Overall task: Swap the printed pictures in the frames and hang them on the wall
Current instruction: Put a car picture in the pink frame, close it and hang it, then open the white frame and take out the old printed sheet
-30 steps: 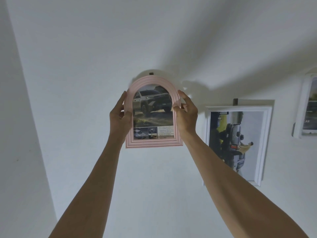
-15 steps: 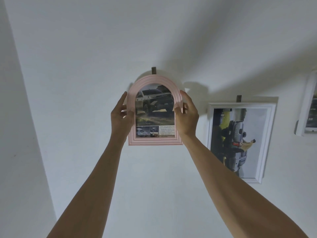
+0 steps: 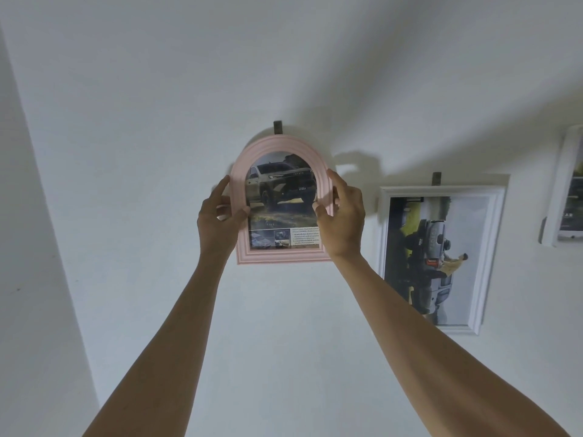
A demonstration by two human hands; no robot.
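Since a second ago your left hand (image 3: pixel 217 220) and right hand (image 3: pixel 342 220) have lowered the pink arched frame (image 3: pixel 280 203) until its top sits just under the wall hook (image 3: pixel 277 127), both pinching its side rails. It looks light, stiff, its front probably fragile, so keep to the edges. Count three frames: this one, the hung white frame (image 3: pixel 492 247) and another (image 3: pixel 560 190) at the right edge.

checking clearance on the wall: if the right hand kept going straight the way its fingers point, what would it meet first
The right hand grips the pink frame with its fingers pointing up and slightly left. That line probably meets bare wall first; the hook sits further left. Depth is unclear.
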